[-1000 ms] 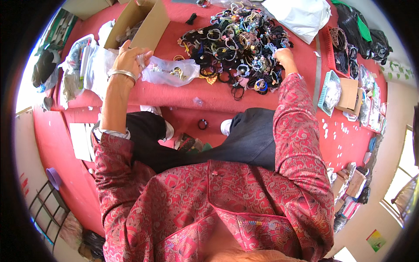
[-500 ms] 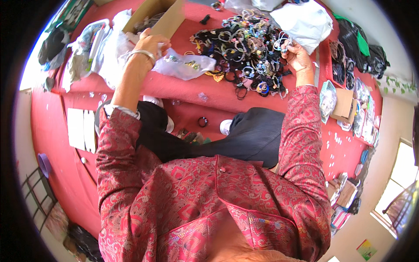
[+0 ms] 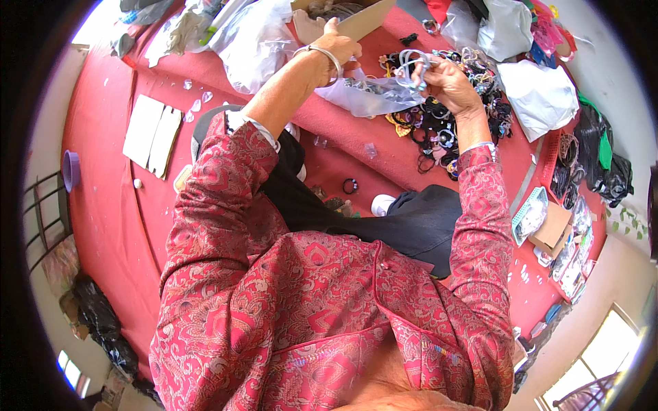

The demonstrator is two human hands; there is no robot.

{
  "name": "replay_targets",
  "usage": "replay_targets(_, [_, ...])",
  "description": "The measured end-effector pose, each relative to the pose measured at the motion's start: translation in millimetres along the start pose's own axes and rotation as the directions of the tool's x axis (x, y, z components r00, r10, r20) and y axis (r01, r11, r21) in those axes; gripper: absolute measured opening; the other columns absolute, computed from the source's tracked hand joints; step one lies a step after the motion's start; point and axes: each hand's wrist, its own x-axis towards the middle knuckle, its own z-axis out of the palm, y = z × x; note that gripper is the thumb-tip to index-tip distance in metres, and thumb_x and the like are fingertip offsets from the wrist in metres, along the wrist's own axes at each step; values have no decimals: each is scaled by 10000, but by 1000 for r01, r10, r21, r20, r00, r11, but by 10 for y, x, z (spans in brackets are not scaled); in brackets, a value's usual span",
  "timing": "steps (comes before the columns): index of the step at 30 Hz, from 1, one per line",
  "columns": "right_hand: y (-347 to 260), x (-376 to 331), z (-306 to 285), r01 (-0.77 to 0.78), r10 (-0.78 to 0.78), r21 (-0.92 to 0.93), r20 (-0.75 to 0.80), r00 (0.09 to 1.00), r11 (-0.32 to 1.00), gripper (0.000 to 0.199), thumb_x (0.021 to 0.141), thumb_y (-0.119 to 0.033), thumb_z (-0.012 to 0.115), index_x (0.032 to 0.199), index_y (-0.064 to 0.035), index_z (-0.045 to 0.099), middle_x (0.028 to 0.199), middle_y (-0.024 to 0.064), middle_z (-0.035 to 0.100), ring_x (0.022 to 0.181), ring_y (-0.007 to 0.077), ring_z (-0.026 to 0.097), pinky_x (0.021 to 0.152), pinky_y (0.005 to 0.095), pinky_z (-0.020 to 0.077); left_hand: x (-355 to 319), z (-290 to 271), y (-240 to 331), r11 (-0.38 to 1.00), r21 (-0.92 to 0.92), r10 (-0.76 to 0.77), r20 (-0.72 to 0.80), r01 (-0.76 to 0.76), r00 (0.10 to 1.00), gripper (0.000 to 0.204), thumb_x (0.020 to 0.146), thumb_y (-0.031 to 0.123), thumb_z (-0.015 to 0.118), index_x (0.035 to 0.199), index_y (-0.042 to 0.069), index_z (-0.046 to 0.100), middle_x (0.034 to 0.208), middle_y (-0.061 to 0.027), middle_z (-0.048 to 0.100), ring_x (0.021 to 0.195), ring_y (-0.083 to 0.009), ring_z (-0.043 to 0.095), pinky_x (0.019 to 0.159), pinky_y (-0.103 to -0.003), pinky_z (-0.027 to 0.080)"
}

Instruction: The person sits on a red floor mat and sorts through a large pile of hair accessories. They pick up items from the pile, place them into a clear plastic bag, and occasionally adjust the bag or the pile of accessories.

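My right hand [image 3: 449, 85] is closed on a few pale grey hair ties [image 3: 415, 68], their loops standing up from the fingertips. Below and behind it spreads a tangled pile of hair ties [image 3: 439, 133], mostly black, with beads and coloured charms. My left hand [image 3: 336, 51], wearing a bangle at the wrist, is at the near side of a cardboard box [image 3: 370, 20]. Its thumb stands apart from the half-bent fingers, and I see nothing held in them. A clear plastic bag [image 3: 370, 99] with small pieces inside lies between my hands.
White plastic bags [image 3: 257, 48] lie left of the box, and a white bag [image 3: 538, 96] lies right of the pile. A red crate [image 3: 552, 161] and black bags [image 3: 596, 147] stand farther right. White boards [image 3: 152, 137] lie at left. A beaded bracelet [image 3: 350, 185] rests between my legs.
The view has swung, so the surroundings sit farther right or lower. My right hand has moved left, from the pile's right side toward the clear bag, carrying the pale hair ties. My left hand stays by the box.
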Motion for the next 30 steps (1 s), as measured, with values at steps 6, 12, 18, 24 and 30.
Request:
replay_targets(6, [312, 526, 340, -150, 58, -520, -188, 980, 841, 133, 780, -115, 543, 882, -37, 577, 690, 23, 585, 572, 85, 544, 559, 215, 447, -29, -46, -14, 998, -40, 49, -19, -50, 999, 903, 701, -17, 596, 1378, 194, 37, 895, -164, 513, 604, -218, 567, 521, -335, 513])
replay_targets(12, [551, 654, 453, 43, -125, -957, 7, 992, 287, 265, 754, -76, 507, 1001, 0, 565, 905, 156, 620, 824, 300, 605, 743, 360, 477, 38, -67, -59, 996, -48, 79, -11, -80, 997, 884, 700, -17, 606, 1368, 191, 65, 920, -173, 484, 582, -227, 565, 479, -321, 515])
replay_targets(18, [194, 112, 252, -159, -185, -987, -157, 970, -1, 238, 770, -220, 534, 926, -55, 605, 1003, 135, 582, 926, 299, 556, 813, 371, 436, -4, -22, -14, 998, 16, 54, -93, -53, 994, 859, 714, -29, 595, 1376, 217, 106, 1002, -191, 483, 603, -199, 543, 507, -329, 504])
replay_targets(24, [308, -318, -268, -161, -164, -976, -184, 969, 145, 109, 735, -151, 568, 796, -68, 602, 709, 130, 609, 716, 322, 596, 655, 412, 464, 224, -259, 55, 978, -134, 149, -71, -158, 986, 753, 762, -74, 470, 1366, 101, 56, 812, -170, 518, 570, -205, 556, 566, -381, 485])
replay_targets(30, [-164, -191, 13, 14, -312, -697, -303, 901, 717, 130, 806, -76, 510, 882, -21, 599, 697, 56, 608, 584, 121, 580, 500, 213, 458, 400, -593, -89, 967, -224, 110, -64, -121, 992, 545, 774, -46, 476, 1281, -14, 278, 668, -108, 490, 634, -173, 568, 600, -360, 445])
